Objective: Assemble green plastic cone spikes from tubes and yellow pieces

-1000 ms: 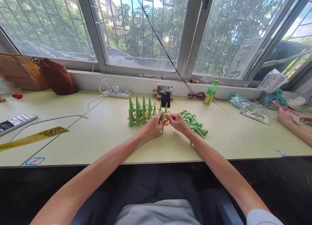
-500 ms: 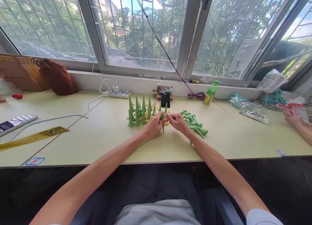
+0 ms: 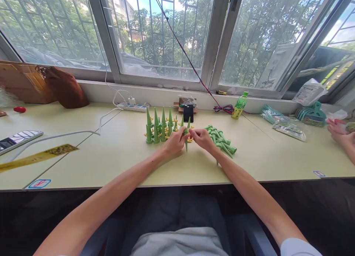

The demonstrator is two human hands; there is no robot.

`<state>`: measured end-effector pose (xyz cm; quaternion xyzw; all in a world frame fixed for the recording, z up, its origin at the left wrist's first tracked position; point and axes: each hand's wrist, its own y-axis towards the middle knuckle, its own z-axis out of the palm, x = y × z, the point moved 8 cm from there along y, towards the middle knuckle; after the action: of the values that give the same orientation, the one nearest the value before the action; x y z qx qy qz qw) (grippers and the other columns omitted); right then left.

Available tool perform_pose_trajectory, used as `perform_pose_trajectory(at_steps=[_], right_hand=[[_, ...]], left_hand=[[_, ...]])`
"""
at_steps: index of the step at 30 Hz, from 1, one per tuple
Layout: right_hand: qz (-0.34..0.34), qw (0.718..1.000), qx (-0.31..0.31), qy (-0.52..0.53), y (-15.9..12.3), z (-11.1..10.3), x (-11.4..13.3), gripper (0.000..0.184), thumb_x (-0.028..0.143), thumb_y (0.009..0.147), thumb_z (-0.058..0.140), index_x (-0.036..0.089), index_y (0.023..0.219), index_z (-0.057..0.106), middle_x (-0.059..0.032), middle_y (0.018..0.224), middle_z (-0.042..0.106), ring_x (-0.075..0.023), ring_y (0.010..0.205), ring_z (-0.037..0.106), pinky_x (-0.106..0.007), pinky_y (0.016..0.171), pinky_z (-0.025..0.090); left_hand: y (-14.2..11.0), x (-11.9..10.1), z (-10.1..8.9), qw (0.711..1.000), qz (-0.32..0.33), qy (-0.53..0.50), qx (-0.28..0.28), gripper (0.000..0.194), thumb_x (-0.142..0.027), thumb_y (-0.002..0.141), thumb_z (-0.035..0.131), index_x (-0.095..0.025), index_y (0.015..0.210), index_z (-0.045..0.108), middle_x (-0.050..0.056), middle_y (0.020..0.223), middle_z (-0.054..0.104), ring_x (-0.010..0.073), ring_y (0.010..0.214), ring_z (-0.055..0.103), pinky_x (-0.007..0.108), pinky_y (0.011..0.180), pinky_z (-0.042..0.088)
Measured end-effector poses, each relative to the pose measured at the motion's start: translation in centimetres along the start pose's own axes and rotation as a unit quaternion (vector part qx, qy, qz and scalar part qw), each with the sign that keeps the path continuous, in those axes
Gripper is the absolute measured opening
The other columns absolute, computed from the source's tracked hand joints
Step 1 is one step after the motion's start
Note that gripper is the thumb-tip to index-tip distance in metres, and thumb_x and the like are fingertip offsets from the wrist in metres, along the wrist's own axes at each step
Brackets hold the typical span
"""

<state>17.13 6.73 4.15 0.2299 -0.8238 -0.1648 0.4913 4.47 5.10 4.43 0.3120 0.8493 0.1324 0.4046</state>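
Note:
My left hand (image 3: 174, 143) is closed around a green cone-shaped spike (image 3: 186, 146), its point hanging down just above the table. Against the top end of that spike, my right hand (image 3: 202, 138) has its thumb and fingers pinched together; what lies between them is too small to make out. To the left, several green spikes (image 3: 149, 135) stand upright in rows, points up, with small yellow valve-like pieces at their sides. A loose pile of green spikes (image 3: 222, 138) lies beside my right wrist.
Behind my hands lie a black phone (image 3: 188, 113) and a small open box (image 3: 181, 101). A green drink bottle (image 3: 239, 105) stands back right. At far right, another person's hand (image 3: 342, 137) holds something pink near bagged items (image 3: 290, 129). A white cable (image 3: 83, 132) crosses the left side.
The held spike's tip has shifted slightly to the right between my hands. At far right, the other person's hand and the pink thing have moved a little. My arms stay nearly still.

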Motion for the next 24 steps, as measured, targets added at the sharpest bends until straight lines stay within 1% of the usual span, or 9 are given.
perform_pose_trajectory(at_steps=[6, 14, 20, 24], right_hand=[[0.004, 1.000, -0.002, -0.007, -0.04, -0.01, -0.06, 0.066, 0.069, 0.089, 0.044, 0.015, 0.056, 0.059, 0.0010, 0.047, 0.042, -0.0095, 0.047, 0.038, -0.024, 0.048, 0.029], [0.015, 1.000, 0.007, -0.009, -0.02, 0.11, -0.33, 0.068, 0.071, 0.088, 0.043, 0.015, 0.055, 0.060, -0.0001, 0.047, 0.046, -0.0097, 0.046, 0.039, -0.025, 0.048, 0.029], [0.023, 1.000, 0.007, -0.006, -0.03, 0.18, -0.37, 0.068, 0.070, 0.089, 0.042, 0.015, 0.053, 0.059, 0.0015, 0.045, 0.041, -0.0090, 0.044, 0.037, -0.024, 0.049, 0.030], [0.026, 1.000, 0.009, -0.012, -0.10, 0.23, -0.45, 0.069, 0.070, 0.090, 0.041, 0.015, 0.053, 0.060, 0.0016, 0.044, 0.041, -0.0089, 0.044, 0.038, -0.024, 0.049, 0.031]], left_hand=[[0.04, 0.03, -0.25, 1.000, 0.009, 0.006, -0.013, 0.024, -0.035, 0.098, 0.045, -0.017, 0.112, 0.053, -0.006, 0.054, 0.057, 0.0110, 0.046, 0.049, 0.023, 0.053, 0.038], [-0.01, -0.10, -0.63, 1.000, 0.009, 0.007, -0.027, 0.023, -0.037, 0.098, 0.045, -0.018, 0.107, 0.054, -0.006, 0.053, 0.057, 0.0119, 0.044, 0.049, 0.024, 0.053, 0.038], [-0.01, -0.03, -0.87, 0.999, 0.004, 0.016, -0.036, 0.025, -0.042, 0.098, 0.044, -0.020, 0.102, 0.055, -0.006, 0.051, 0.057, 0.0119, 0.041, 0.050, 0.023, 0.053, 0.039], [-0.01, 0.06, -1.03, 0.999, -0.002, 0.027, -0.040, 0.028, -0.045, 0.098, 0.043, -0.020, 0.102, 0.056, -0.006, 0.049, 0.056, 0.0121, 0.040, 0.049, 0.023, 0.052, 0.039]])
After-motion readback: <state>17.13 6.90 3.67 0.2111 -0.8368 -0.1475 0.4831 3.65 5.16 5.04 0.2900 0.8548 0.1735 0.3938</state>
